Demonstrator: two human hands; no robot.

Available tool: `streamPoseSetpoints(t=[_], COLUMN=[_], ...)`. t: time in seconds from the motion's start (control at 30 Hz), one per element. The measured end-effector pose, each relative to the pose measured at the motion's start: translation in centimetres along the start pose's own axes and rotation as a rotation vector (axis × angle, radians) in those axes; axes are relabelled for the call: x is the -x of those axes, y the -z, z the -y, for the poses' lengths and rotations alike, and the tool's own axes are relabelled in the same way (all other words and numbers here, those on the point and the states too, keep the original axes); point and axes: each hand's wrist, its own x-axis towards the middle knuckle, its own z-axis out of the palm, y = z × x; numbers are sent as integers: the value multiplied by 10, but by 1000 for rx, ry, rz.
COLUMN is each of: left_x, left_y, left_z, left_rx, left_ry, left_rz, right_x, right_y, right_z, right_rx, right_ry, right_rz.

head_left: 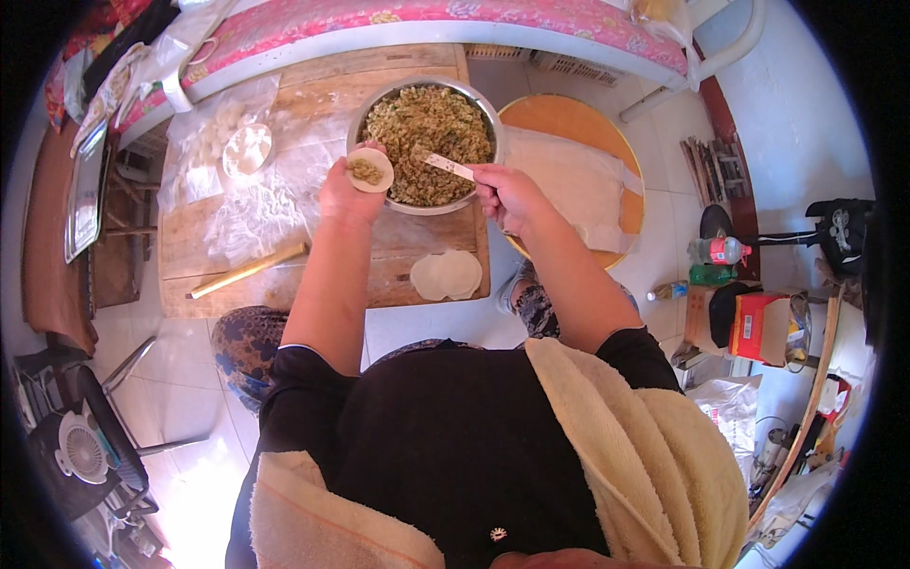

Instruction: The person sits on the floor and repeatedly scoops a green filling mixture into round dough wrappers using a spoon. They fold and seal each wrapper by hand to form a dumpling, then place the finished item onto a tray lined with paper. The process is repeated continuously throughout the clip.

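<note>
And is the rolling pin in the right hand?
No: the rolling pin lies on the wooden table, and the right hand holds a flat white stick.

Round pale wrapper [383, 179] with greenish filling [364, 171]

White fan [83, 447], pink floral cloth [531, 13], plastic bottles [718, 251] near a red box [749, 327]

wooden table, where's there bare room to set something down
The table is bare between the left forearm and wrapper stack, nearer than the metal bowl. Left of that forearm, flour, a rolling pin and a white dish crowd it.
</note>
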Motion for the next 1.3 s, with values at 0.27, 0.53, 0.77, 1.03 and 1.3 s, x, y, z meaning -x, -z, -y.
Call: streamPoseSetpoints(t=[0.27, 0.53, 0.77, 1.03, 1.3], left_x=[9, 20, 24, 43, 53], left_y=[-10, -24, -22, -30, -32], left_z=[22, 27, 20, 13, 19], left_rx=[-84, 13, 74, 70, 84], left_ry=[96, 181, 156, 195, 222], left_rz=[156, 177, 149, 246, 274], right_x=[17, 40, 49, 41, 32], right_y=[-22, -38, -42, -35, -32], right_z=[6, -19, -6, -15, -18], right_rx=[326, 1220, 1165, 1243, -18], right_ry=[225, 1041, 1212, 1204, 330], right_rz=[-8, -146, -142, -136, 49])
